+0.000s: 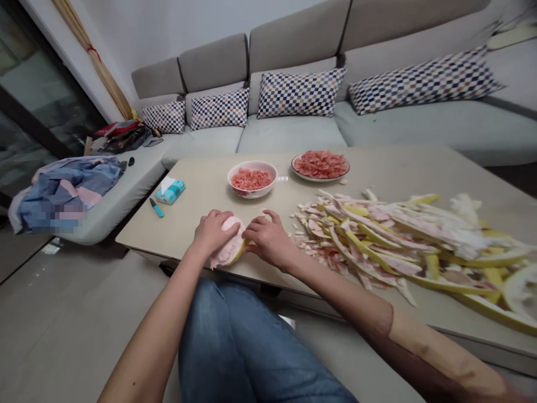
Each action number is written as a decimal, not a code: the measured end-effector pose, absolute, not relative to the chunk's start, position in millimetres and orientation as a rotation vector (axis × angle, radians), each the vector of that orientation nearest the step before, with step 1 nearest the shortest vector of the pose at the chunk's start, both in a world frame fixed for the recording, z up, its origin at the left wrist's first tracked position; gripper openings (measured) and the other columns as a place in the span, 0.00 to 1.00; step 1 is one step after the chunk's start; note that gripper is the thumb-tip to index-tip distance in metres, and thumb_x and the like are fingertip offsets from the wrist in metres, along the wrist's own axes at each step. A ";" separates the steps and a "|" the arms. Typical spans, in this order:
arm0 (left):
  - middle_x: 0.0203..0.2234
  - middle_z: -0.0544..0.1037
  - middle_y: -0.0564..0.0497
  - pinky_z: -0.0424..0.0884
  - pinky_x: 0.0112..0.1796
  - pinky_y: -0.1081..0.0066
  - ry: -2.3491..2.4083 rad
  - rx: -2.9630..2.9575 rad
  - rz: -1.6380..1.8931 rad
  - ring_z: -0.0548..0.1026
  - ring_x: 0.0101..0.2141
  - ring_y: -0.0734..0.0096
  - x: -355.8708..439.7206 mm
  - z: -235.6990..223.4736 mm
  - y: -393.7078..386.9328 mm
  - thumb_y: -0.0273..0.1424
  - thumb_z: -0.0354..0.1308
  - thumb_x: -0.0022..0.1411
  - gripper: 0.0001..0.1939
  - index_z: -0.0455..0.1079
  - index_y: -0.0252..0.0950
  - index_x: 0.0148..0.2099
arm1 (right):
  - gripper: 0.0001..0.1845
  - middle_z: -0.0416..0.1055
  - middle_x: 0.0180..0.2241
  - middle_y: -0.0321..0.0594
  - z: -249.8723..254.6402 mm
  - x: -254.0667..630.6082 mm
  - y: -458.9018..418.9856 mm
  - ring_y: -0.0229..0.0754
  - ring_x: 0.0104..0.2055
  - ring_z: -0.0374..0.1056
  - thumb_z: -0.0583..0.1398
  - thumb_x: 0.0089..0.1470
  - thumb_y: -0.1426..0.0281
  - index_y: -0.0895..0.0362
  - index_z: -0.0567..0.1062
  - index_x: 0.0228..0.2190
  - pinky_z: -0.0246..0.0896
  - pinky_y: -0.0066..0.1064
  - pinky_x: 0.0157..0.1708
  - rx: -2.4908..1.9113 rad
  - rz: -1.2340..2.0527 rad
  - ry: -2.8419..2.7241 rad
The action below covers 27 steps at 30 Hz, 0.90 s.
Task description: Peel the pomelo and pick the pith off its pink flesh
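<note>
My left hand point(213, 230) is wrapped over a partly peeled pomelo point(230, 246), holding it at the table's near edge. Pale pink pith covers most of the fruit, and some yellow rind shows at its lower right. My right hand point(268, 239) is at the pomelo's right edge with fingers curled and thumb against the rind; its exact grip is partly hidden. Beyond my hands are a white bowl point(252, 193) of pink pomelo flesh and a dark-rimmed plate point(321, 178) heaped with more flesh. To the right spreads a pile of peel point(386, 235) with yellow rind, pith and scraps.
A turquoise tissue pack point(170, 191) and a small knife point(156, 207) with a turquoise handle lie on the table point(197, 179) at left. Behind it runs a grey sofa point(289, 137) with checkered cushions point(300, 92). Clothes point(79, 184) are heaped on the sofa's left end.
</note>
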<state>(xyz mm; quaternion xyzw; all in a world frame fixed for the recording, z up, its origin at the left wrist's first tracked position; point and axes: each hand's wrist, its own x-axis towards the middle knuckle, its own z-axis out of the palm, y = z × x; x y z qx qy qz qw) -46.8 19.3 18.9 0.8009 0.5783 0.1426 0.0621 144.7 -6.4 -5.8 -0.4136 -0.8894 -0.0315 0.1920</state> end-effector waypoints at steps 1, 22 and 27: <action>0.46 0.75 0.45 0.66 0.50 0.58 1.797 2.404 0.404 0.73 0.47 0.57 -41.8 20.0 20.5 0.45 0.53 0.63 0.20 0.72 0.45 0.53 | 0.10 0.78 0.37 0.42 -6.1 147.4 -6.4 0.49 0.46 0.65 0.66 0.53 0.63 0.55 0.77 0.36 0.35 0.49 0.57 -1.166 -0.069 -2.491; 0.47 0.75 0.45 0.66 0.52 0.58 1.936 2.301 0.492 0.73 0.47 0.55 -39.8 10.7 25.6 0.45 0.55 0.60 0.21 0.73 0.45 0.52 | 0.19 0.71 0.50 0.51 -26.7 151.0 -21.2 0.56 0.54 0.62 0.66 0.52 0.63 0.57 0.73 0.44 0.46 0.50 0.57 -1.186 0.043 -2.167; 0.49 0.76 0.47 0.65 0.56 0.60 1.840 2.158 0.744 0.71 0.52 0.59 -69.5 -0.6 28.0 0.41 0.53 0.63 0.19 0.73 0.43 0.52 | 0.18 0.73 0.43 0.49 -39.2 149.2 -19.8 0.49 0.44 0.69 0.64 0.52 0.62 0.57 0.73 0.44 0.63 0.42 0.46 -1.311 0.629 -1.626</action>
